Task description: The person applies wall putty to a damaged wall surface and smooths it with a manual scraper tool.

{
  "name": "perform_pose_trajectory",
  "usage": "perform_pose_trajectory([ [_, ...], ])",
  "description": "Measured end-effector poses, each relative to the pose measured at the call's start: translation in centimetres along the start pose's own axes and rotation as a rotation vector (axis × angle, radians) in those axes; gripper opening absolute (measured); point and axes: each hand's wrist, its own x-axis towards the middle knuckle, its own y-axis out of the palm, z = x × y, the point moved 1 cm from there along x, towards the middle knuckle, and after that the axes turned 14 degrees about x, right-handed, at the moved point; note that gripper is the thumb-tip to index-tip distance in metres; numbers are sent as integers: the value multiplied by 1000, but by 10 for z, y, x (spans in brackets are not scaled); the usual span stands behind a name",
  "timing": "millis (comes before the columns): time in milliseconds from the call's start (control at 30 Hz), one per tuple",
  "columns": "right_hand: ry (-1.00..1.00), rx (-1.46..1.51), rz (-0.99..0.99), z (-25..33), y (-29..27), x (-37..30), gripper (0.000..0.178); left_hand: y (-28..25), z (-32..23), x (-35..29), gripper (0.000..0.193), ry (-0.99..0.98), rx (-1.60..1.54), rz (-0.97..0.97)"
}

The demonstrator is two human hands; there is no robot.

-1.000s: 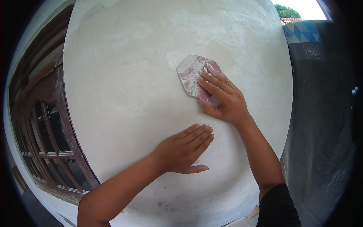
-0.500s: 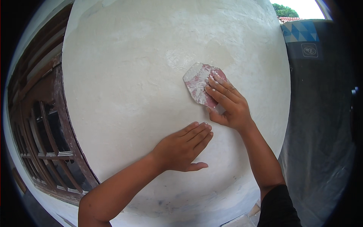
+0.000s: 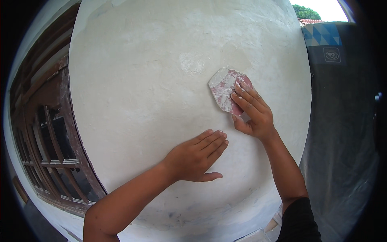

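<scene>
A flat, angular reddish scraper plate point(image 3: 224, 89), smeared with white plaster, lies against the off-white plastered wall point(image 3: 133, 80). Over its right part, my right hand point(image 3: 254, 111) grips it, fingers spread across the face and thumb at the lower edge. White paste clings to those fingers. Lower and to the left, my left hand point(image 3: 197, 156) rests flat on the wall with its fingers stretched out and thumb apart, holding nothing. A glossy damp-looking patch shows on the wall just up and left of the plate.
A worn brown wooden window frame point(image 3: 52, 153) with dark panes borders the wall on the left. Dark plastic sheeting point(image 3: 338, 121) with a blue-and-white patterned band hangs along the right. Tiles point(image 3: 260, 236) show at the wall's foot.
My right hand has slid the plaster-smeared plate a short way to the right along the wall. My left hand has stayed in place.
</scene>
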Motion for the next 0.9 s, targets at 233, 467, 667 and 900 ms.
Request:
perform_pose_trajectory([
  [233,-51,-2,21,-5,13,46,47,1,0,-1,77,6,-8,6],
  [467,4,7,-19,-4,0,7,46,1,0,1,77,16,-20,23],
  [667,-69,5,-6,-2,14,50,47,2,0,0,76,5,-22,8],
  [900,-32,-10,-15,1,7,23,46,4,1,1,77,1,-1,-12],
])
